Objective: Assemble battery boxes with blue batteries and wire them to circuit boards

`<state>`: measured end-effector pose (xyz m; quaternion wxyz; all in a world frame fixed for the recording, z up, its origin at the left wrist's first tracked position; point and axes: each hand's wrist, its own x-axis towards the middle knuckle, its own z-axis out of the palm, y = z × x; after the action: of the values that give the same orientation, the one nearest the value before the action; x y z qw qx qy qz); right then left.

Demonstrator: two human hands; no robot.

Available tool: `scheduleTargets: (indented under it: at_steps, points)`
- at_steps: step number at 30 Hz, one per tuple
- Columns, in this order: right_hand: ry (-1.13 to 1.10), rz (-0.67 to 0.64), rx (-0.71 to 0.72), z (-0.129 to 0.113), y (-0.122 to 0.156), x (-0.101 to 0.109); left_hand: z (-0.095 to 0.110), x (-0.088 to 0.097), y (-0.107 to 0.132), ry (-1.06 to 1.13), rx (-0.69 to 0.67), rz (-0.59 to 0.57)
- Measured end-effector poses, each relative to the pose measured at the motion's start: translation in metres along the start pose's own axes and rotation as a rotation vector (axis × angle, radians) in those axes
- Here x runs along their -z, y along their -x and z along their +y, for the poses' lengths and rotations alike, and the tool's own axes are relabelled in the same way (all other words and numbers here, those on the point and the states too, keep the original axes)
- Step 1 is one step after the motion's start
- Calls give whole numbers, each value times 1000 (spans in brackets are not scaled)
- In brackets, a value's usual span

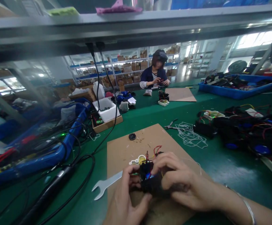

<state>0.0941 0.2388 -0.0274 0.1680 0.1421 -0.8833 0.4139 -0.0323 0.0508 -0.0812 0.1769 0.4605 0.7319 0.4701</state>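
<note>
Blue tubing [63, 150] ran along the far left of the green bench [210, 165], tangled up with a load of cables, and a fat black handle [49, 193], maybe a soldering iron but I couldn't swear to it, lay just in front of it. Past that sat a white plastic tub [104, 109] in a shallow cardboard tray [106, 125]. Right in front of the person was a cardboard sheet [136, 140] doing duty as a work mat, with a steel open-end spanner [105, 184] poking off its left edge and a small black disc [132, 136] lying among some tiny scraps.

All the action was on that mat. The left hand [128, 197] was cupped round the near side of a black wired unit [146, 175], and the right hand [182, 181] came in from the other side with its fingers bent over the top. Both were closed on the unit, neither one open. Red wires [157, 149] looped up out of it, though exactly what the fingertips were pinching was hidden.

Further right, pliers [170, 126] lay beside a loose tangle of white wire [190, 136], then came a big heap of wired units [241, 131] and a blue crate [239, 90]. Across the bench, a co-worker [155, 70] was handling something small.
</note>
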Motion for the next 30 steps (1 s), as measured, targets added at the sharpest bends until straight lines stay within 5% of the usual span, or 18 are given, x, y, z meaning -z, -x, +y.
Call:
scheduleTargets:
  at_steps: [4,7,9,13,18,21,24,30]
  points:
    - [81,-163,-83,-6,3,11,3,13,9,-170,-62,-64]
    - [124,-265,-160,-6,5,25,11,27,6,-356,-241,-195]
    - [136,-301,-207,-5,7,34,12,36,0,-438,-322,-156]
    - [129,-318,-304,-3,7,47,1,44,-12,-591,-267,22]
    - [175,-129,-588,2,9,51,-17,36,-20,-600,-181,-125]
    - [190,-169,-753,3,14,50,-18,30,-26,-564,-143,-137]
    - [152,-264,-744,0,18,48,-16,29,-30,-536,-126,-122]
    - [59,-225,-669,0,11,44,-10,34,-27,-498,-128,-19]
